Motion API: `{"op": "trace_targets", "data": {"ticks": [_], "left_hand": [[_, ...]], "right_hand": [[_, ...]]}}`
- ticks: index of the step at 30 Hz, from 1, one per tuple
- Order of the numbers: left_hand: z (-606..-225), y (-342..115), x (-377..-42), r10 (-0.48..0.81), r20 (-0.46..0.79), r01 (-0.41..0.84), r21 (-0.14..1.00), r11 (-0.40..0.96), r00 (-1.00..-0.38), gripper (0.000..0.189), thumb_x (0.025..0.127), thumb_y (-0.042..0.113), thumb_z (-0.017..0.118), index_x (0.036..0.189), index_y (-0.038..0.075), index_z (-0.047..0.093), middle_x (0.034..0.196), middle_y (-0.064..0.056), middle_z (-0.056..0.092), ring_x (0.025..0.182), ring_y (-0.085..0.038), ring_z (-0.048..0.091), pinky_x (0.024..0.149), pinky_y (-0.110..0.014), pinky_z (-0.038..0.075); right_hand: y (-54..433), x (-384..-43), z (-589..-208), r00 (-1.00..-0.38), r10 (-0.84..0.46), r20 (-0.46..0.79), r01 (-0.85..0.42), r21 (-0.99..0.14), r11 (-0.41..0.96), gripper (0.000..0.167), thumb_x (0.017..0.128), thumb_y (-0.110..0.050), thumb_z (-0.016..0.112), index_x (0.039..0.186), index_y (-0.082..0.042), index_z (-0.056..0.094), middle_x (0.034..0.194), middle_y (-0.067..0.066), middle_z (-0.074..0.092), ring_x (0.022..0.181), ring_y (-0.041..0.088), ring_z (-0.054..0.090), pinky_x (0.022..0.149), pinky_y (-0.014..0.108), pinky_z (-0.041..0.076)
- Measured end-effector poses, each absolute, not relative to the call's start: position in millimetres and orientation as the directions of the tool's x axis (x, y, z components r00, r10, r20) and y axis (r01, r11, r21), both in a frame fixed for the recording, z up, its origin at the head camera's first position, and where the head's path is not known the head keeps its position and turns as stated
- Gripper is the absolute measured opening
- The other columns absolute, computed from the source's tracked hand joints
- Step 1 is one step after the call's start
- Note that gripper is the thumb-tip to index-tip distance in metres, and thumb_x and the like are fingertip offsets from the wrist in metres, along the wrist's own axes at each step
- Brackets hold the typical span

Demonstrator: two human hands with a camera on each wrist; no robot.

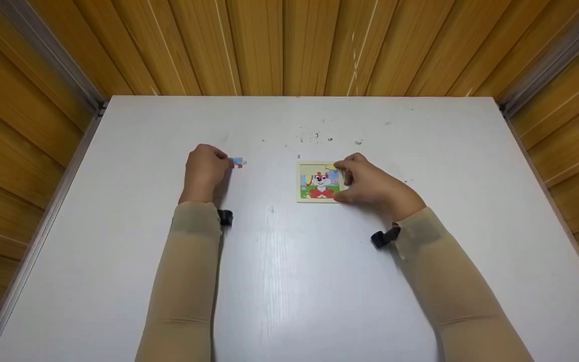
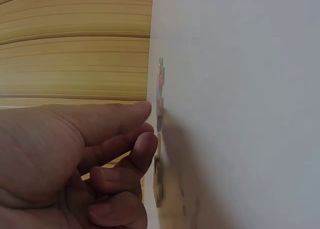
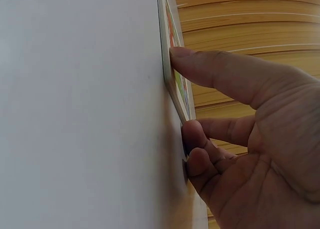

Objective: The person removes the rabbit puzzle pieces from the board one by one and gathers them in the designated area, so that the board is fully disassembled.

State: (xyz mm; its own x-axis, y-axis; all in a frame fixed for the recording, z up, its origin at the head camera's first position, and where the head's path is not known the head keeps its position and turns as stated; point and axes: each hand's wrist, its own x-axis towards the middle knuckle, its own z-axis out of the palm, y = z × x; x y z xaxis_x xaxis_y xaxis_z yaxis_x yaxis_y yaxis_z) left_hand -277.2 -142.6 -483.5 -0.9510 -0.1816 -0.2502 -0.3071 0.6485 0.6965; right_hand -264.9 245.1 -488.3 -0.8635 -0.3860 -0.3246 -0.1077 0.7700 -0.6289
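Note:
A small square jigsaw puzzle [image 1: 320,193] in a pale wooden frame lies on the white table. Its picture is a red and white cartoon animal, and bare backing shows at the upper left inside the frame. With thumb and fingers spread across the frame's right side, my right hand [image 1: 372,183] holds it at the edge. To the left, my left hand [image 1: 206,168] has its fingertips at loose blue, red and white jigsaw pieces [image 1: 237,162]. In the left wrist view those pieces [image 2: 160,84] appear edge-on beside the thumb and index finger; whether one is pinched is unclear.
The white table [image 1: 279,281] carries small dark marks [image 1: 329,139] beyond the puzzle. Wood-patterned panels [image 1: 269,45] stand along its far edge and at both sides. A black band with a camera [image 1: 382,238] sits on each wrist.

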Motion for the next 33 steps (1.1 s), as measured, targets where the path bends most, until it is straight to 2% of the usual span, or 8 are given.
{"op": "trace_targets", "data": {"ticks": [4,6,9,15,21,28,33], "left_hand": [[-482,-140,-275,-0.206,-0.206,-0.291,0.699,0.653,-0.957,0.040,0.114,0.033,0.064,0.134,0.002,0.078,0.128,-0.019,0.079,0.103,-0.030,0.073,0.086,-0.043,0.062],[-480,-134,-275,-0.194,-0.176,-0.262,0.705,0.659,-0.965,0.043,0.115,0.037,0.062,0.135,0.002,0.077,0.126,-0.018,0.079,0.100,-0.028,0.071,0.084,-0.042,0.060],[-475,-120,-275,-0.143,-0.137,-0.197,0.740,0.644,-0.980,0.042,0.114,0.038,0.063,0.133,0.003,0.078,0.125,-0.016,0.079,0.102,-0.028,0.073,0.090,-0.044,0.060],[-464,-71,-273,0.015,-0.120,-0.088,0.802,0.591,-0.993,0.037,0.113,0.040,0.067,0.129,0.008,0.079,0.132,-0.008,0.077,0.119,-0.025,0.066,0.108,-0.047,0.058],[-460,-22,-275,0.122,-0.167,-0.068,0.817,0.573,-0.978,0.036,0.112,0.042,0.070,0.131,0.013,0.079,0.132,-0.005,0.076,0.120,-0.024,0.065,0.109,-0.045,0.059],[-467,12,-279,0.194,-0.177,-0.029,0.805,0.592,-0.965,0.042,0.112,0.039,0.070,0.141,0.009,0.073,0.135,-0.009,0.075,0.123,-0.026,0.069,0.116,-0.047,0.057],[-474,25,-281,0.207,-0.201,-0.032,0.787,0.616,-0.958,0.040,0.111,0.035,0.072,0.139,0.006,0.075,0.135,-0.010,0.076,0.121,-0.026,0.071,0.114,-0.046,0.059]], "right_hand": [[244,-265,-489,-0.861,-0.390,-0.327,-0.103,-0.638,0.763,0.092,0.091,-0.016,0.092,0.169,0.000,0.045,0.154,0.016,0.043,0.116,0.027,0.054,0.109,0.042,0.043],[245,-265,-488,-0.860,-0.391,-0.328,-0.102,-0.640,0.762,0.092,0.091,-0.016,0.092,0.169,0.000,0.046,0.154,0.017,0.042,0.116,0.027,0.054,0.108,0.042,0.043],[247,-264,-487,-0.863,-0.385,-0.326,-0.099,-0.639,0.763,0.092,0.092,-0.016,0.092,0.169,0.000,0.046,0.154,0.016,0.042,0.116,0.027,0.054,0.108,0.042,0.043],[253,-264,-487,-0.868,-0.376,-0.323,-0.094,-0.638,0.765,0.091,0.091,-0.015,0.092,0.169,0.000,0.047,0.150,0.015,0.045,0.117,0.027,0.053,0.107,0.042,0.042],[255,-266,-486,-0.869,-0.387,-0.308,-0.115,-0.635,0.764,0.090,0.091,-0.015,0.091,0.168,0.002,0.048,0.148,0.017,0.047,0.117,0.028,0.054,0.106,0.043,0.044],[251,-266,-484,-0.867,-0.396,-0.301,-0.143,-0.611,0.778,0.090,0.093,-0.019,0.091,0.169,0.003,0.046,0.152,0.019,0.047,0.118,0.028,0.058,0.105,0.044,0.047],[247,-267,-482,-0.869,-0.390,-0.303,-0.148,-0.594,0.791,0.090,0.093,-0.018,0.091,0.168,0.004,0.046,0.150,0.020,0.048,0.115,0.027,0.058,0.102,0.044,0.047]]}}
